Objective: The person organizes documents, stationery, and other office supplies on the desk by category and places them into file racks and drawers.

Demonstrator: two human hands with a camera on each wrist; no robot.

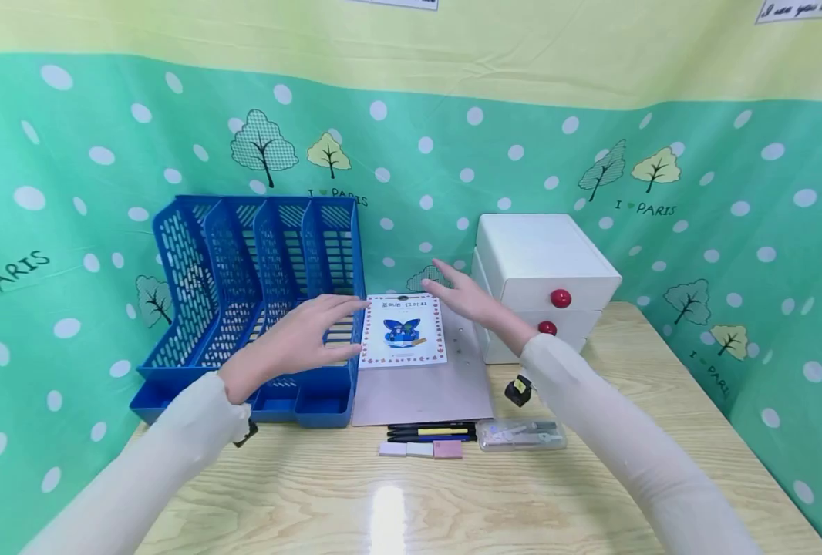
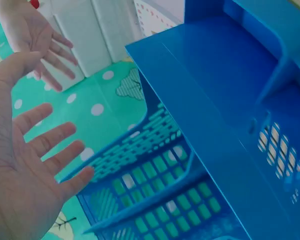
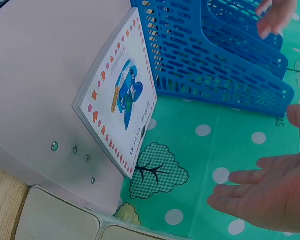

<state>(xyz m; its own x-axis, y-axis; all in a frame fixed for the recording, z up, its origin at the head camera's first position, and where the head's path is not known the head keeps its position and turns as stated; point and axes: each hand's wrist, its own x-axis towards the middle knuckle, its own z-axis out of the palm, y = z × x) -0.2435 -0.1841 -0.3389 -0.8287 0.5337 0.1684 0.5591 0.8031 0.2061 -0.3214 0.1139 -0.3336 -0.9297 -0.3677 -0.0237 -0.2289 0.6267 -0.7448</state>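
Observation:
My left hand (image 1: 303, 335) is raised in front of the blue file rack (image 1: 244, 374), its fingers spread and holding nothing. Straight fingers also show on my right hand (image 1: 469, 297), which hovers between the booklet and the white drawer unit (image 1: 543, 247) and grips nothing. Between the two hands lies a white booklet (image 1: 402, 331) with a leaf-patterned border and a blue picture. It rests on a larger pale pinkish flat box or folder (image 1: 421, 397). In the right wrist view, the booklet (image 3: 122, 95) lies close beside the rack's perforated side (image 3: 215, 60).
Several pens (image 1: 432, 432) lie in front of the pale folder. Three small eraser-like blocks (image 1: 420, 449) form a row nearer me. A clear case (image 1: 522, 435) sits to their right. Red knobs (image 1: 560, 298) jut from the drawers, and a polka-dot curtain (image 1: 425, 162) hangs behind.

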